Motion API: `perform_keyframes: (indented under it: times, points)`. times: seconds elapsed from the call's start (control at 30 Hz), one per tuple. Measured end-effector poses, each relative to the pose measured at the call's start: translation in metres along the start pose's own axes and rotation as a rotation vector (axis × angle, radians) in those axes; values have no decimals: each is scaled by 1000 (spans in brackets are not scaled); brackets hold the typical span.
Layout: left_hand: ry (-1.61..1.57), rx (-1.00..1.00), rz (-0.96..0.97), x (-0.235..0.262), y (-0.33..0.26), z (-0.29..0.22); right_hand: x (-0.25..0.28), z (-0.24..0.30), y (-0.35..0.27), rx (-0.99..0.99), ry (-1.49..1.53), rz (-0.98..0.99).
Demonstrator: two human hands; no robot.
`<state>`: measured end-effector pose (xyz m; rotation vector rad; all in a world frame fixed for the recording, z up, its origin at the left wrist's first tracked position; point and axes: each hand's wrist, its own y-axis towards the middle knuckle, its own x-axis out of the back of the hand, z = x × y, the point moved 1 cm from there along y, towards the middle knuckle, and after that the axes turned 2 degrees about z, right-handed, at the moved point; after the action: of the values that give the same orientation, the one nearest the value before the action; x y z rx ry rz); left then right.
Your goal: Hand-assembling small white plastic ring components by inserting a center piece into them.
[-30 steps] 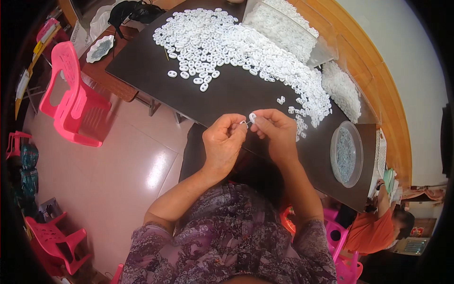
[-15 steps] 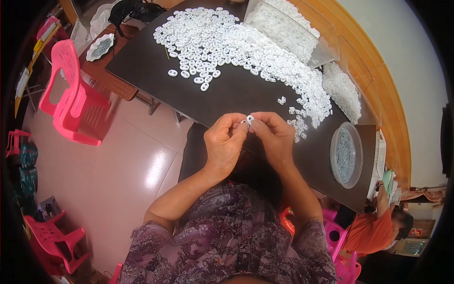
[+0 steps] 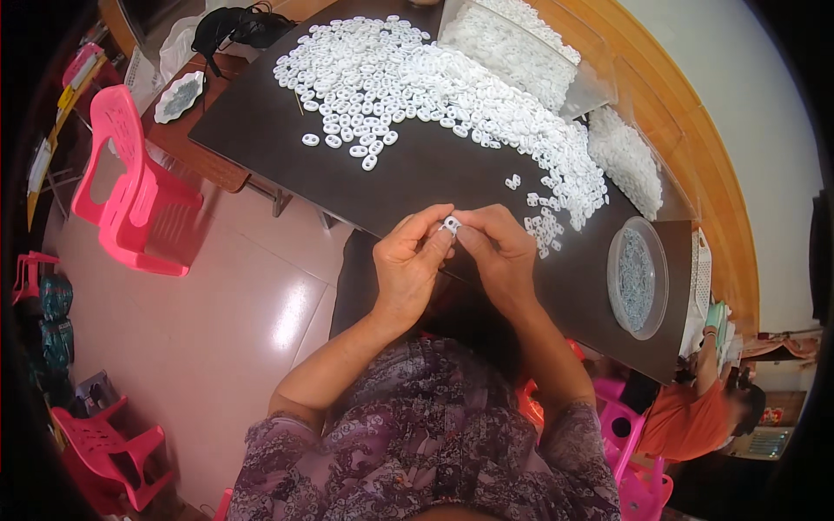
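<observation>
A small white ring-shaped plastic part [image 3: 451, 225] is pinched between the fingertips of my left hand [image 3: 408, 265] and my right hand [image 3: 497, 249], held just above the near edge of a dark table [image 3: 434, 174]. A wide heap of several white plastic parts [image 3: 434, 78] spreads across the table beyond my hands, trailing down to a small cluster [image 3: 547, 230] right of my right hand.
A round clear lid or dish [image 3: 638, 278] holding small bits lies at the table's right end. Clear bins of white parts [image 3: 521, 48] stand at the far side. Pink plastic chairs [image 3: 130, 191] stand on the tiled floor to the left. Another person in orange [image 3: 695, 417] sits lower right.
Both hands stay together at the table edge; the fingers have shifted slightly around the small white part.
</observation>
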<state>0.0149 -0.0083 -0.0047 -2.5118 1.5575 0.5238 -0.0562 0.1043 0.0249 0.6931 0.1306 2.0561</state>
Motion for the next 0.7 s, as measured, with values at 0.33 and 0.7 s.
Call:
perform_keyframes:
  times: [0.33, 0.7]
  points:
    - [-78, 67, 41, 1, 1, -4, 6, -4, -1, -50, -9, 66]
    - [-73, 69, 33, -1, 1, -3, 5, 6, 1, -330, 240, 76]
